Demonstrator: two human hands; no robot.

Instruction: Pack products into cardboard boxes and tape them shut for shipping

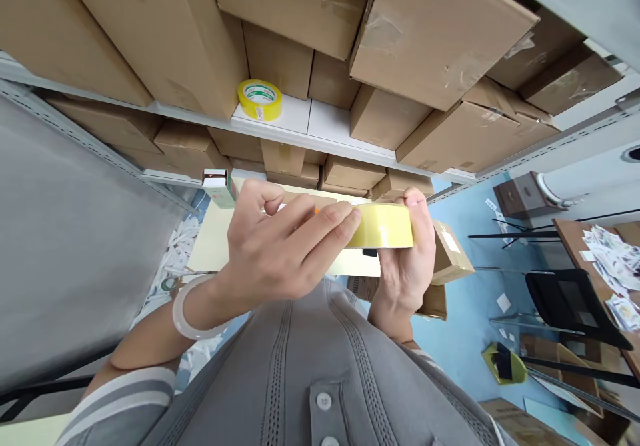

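A roll of yellow packing tape (384, 226) is raised in front of my chest, its outer band facing me. My right hand (409, 259) grips its right side, with the thumb along the edge. On the left side, my left hand (285, 246) presses its fingertips against the band; some of its fingers are bent, and what lies behind them is hidden. Another yellow tape roll (259, 100) with a green and white core lies flat on the shelf above. Behind my hands is a pale yellow tabletop (210, 239).
Cardboard boxes (440, 33) fill the metal shelf (320, 143) overhead. A small white-green box (220, 187) stands at the table's back left. An open carton (453, 253) is beyond my right hand. To the right are a black chair (575, 306) and a paper-strewn desk (575, 239).
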